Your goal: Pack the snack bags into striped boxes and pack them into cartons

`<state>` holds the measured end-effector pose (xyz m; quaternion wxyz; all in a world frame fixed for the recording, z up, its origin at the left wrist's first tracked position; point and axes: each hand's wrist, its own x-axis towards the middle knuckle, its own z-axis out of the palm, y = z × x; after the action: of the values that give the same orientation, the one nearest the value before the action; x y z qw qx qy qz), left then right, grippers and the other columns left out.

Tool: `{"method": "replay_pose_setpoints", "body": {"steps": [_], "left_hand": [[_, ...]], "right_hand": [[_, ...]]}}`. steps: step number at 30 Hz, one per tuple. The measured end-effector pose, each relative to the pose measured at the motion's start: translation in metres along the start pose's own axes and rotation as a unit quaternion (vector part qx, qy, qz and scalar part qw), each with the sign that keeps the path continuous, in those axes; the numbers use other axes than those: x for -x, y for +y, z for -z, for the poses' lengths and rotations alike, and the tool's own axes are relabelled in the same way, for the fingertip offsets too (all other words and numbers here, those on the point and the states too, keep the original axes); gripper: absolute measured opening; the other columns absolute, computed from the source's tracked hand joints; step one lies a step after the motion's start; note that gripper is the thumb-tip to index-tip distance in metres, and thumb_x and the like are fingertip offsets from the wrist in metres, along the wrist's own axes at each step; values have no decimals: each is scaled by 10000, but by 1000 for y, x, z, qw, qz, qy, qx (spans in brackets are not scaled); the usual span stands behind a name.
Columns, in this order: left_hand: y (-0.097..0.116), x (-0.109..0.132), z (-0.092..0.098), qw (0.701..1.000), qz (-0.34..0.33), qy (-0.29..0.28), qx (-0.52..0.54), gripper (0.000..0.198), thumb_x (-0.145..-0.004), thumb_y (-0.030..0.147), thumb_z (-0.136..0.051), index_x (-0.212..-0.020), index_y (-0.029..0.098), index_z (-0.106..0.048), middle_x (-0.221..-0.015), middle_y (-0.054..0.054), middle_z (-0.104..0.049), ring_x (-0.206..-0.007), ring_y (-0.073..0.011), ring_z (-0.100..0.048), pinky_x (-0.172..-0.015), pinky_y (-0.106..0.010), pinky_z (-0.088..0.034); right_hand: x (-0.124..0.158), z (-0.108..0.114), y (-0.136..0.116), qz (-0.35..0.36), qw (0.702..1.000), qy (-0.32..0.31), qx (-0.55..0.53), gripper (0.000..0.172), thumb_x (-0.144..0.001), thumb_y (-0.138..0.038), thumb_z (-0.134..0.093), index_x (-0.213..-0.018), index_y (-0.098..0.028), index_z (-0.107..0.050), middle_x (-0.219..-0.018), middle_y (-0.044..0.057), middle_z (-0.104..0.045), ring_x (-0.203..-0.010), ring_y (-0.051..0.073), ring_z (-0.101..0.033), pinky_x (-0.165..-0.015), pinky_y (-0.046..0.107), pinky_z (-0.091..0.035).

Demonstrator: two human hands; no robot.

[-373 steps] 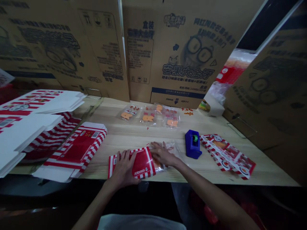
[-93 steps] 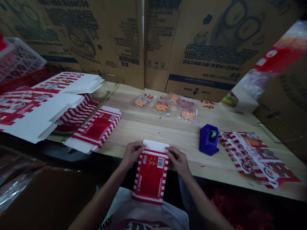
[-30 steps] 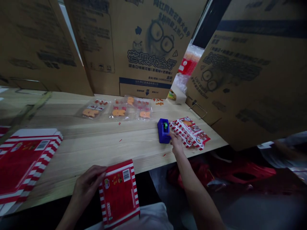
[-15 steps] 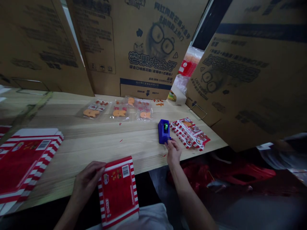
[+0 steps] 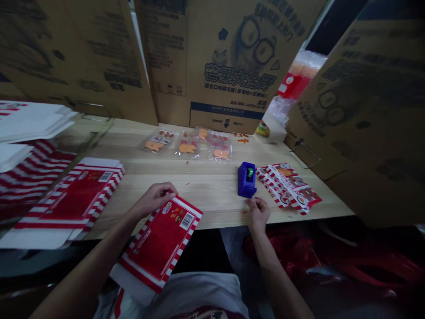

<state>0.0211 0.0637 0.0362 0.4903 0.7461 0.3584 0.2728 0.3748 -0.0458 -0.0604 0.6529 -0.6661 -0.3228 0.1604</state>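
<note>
My left hand grips the top left corner of a red and white striped paper box, which hangs tilted over the table's front edge toward my lap. My right hand rests at the table's front edge just in front of a blue tape dispenser. Its fingers are pinched together, and what they hold is too small to make out.
Flat striped box blanks lie at the left, with more stacks behind them. Clear packets of orange snacks lie mid-table. Finished striped packs sit right of the dispenser. Big cardboard cartons wall the wooden table.
My right hand has drawn back from the tape dispenser toward the table edge. My left hand has lifted the striped box's top end onto the table and tilted it.
</note>
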Motion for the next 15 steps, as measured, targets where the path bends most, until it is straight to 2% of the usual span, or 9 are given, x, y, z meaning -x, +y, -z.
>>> {"method": "replay_pose_setpoints", "body": {"steps": [2,4,5,7,9,10,11,13,15], "left_hand": [[-2,-5,-4,999,6,-54,-1,221,-784,353,-609,-713,153,-675,-695,-25,-640,-636,-145,-559,-586,-218,-419],[-6,-9,-10,995,6,-95,-6,206,-771,335,-615,-698,153,-679,-659,-16,-630,-615,-136,-538,-580,-212,-407],[-8,-11,-14,994,5,-109,-7,203,-764,332,-618,-690,153,-679,-644,-13,-624,-608,-133,-528,-574,-210,-401],[-10,-13,-22,992,7,-123,-7,203,-755,330,-621,-678,151,-677,-620,-7,-610,-596,-129,-511,-562,-205,-389],[-9,-13,-28,991,5,-132,-10,200,-752,324,-619,-681,146,-675,-606,2,-594,-588,-122,-489,-551,-198,-371],[-8,-12,-30,991,5,-135,-12,197,-753,319,-618,-687,142,-674,-601,8,-584,-585,-116,-475,-547,-195,-363],[-6,-11,-30,990,5,-137,-14,195,-756,315,-616,-695,139,-672,-598,14,-574,-580,-110,-461,-544,-191,-354],[-3,-7,-29,990,8,-137,-18,193,-760,307,-615,-700,130,-663,-592,27,-552,-569,-98,-432,-540,-186,-337],[-2,-3,-25,991,15,-133,-19,205,-769,309,-616,-697,120,-652,-595,31,-538,-567,-92,-416,-540,-185,-327]], "right_hand": [[12,-4,-15,-20,999,-39,-12,284,-731,-468,-658,-677,-191,-630,-800,39,-588,-799,199,-555,-723,340,-472],[24,-17,-38,-36,982,-181,-26,266,-742,-443,-691,-676,-189,-643,-813,33,-610,-777,180,-566,-705,305,-463],[29,-26,-50,-38,958,-282,-30,262,-752,-428,-704,-668,-187,-644,-818,30,-617,-772,170,-570,-699,288,-455],[37,-49,-72,-22,878,-478,-32,285,-780,-420,-704,-646,-179,-629,-800,23,-612,-741,151,-565,-667,262,-432],[44,-72,-85,12,805,-592,-22,335,-792,-438,-695,-615,-173,-595,-737,11,-585,-674,132,-536,-618,248,-405],[48,-82,-88,33,786,-618,-8,352,-786,-440,-699,-596,-170,-576,-704,4,-570,-640,123,-517,-593,243,-390],[52,-90,-89,56,779,-625,17,358,-773,-429,-711,-580,-169,-558,-678,-2,-557,-617,117,-500,-574,238,-376],[60,-102,-86,97,787,-602,92,330,-734,-369,-746,-567,-165,-548,-643,-8,-551,-588,107,-479,-551,233,-348],[65,-107,-82,106,800,-567,162,292,-708,-315,-765,-571,-162,-557,-613,-11,-558,-568,104,-477,-543,233,-333]]}}
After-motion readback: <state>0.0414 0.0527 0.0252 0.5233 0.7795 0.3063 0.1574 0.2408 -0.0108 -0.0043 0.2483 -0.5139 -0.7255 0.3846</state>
